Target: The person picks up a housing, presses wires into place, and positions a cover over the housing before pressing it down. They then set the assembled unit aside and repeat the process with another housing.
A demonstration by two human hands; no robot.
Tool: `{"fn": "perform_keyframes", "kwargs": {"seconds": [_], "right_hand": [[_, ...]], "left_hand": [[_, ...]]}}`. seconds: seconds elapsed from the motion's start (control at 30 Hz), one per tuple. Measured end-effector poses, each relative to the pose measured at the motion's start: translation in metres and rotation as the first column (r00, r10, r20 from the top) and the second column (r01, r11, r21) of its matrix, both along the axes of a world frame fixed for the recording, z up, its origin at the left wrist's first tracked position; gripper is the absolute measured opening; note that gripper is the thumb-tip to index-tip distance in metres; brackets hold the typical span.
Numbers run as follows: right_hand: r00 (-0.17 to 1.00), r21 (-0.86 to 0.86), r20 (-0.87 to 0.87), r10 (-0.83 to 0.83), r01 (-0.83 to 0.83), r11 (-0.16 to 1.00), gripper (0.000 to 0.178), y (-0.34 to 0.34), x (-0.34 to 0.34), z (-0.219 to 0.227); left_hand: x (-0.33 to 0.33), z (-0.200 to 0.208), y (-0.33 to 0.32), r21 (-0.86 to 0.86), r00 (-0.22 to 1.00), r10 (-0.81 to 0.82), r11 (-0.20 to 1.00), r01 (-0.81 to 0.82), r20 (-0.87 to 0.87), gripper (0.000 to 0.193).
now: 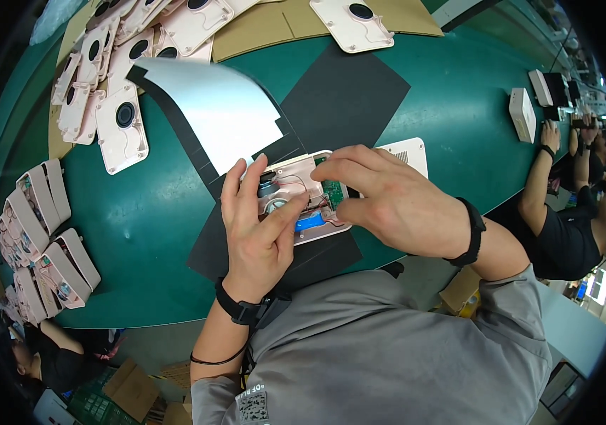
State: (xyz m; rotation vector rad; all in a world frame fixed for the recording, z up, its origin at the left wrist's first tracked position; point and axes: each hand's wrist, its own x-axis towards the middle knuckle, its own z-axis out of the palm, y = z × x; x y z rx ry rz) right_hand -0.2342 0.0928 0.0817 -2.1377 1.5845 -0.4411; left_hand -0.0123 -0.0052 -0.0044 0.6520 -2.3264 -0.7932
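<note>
An open pale pink housing lies in front of me, with a green circuit board, a blue battery, thin wires and round metallic parts inside. My left hand grips its left end, fingers along the far side and thumb reaching over the inside. From the right, my right hand bends over the other end, fingertips and thumb on either side of the circuit board; the palm hides part of it. Beyond this hand a white cover with a grille of small holes shows partly.
Black sheets and a curved silvery sheet lie on the green table. Pale panels with round black speakers are piled far left. Several open housings stand left. White boxes and co-workers are at right.
</note>
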Motion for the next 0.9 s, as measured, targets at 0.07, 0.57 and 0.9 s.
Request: {"fn": "perform_keyframes", "kwargs": {"seconds": [0.07, 0.57, 0.9], "right_hand": [[0.998, -0.022, -0.032, -0.056, 0.055, 0.998, 0.008, -0.003, 0.003, -0.01], [0.998, -0.043, -0.043, 0.049, -0.051, 0.998, 0.012, -0.001, -0.002, -0.005], [0.987, 0.041, 0.161, -0.005, -0.001, 0.999, 0.006, -0.01, -0.006, -0.013]], "left_hand": [[0.0, 0.0, 0.0, -0.006, 1.0, -0.005, 1.0, 0.004, -0.004, 0.031], [-0.002, 0.0, 0.0, 0.0, 1.0, 0.001, 1.0, -0.001, -0.011, 0.034], [-0.001, -0.001, -0.002, -0.014, 1.0, -0.004, 1.0, 0.004, 0.003, 0.033]]}}
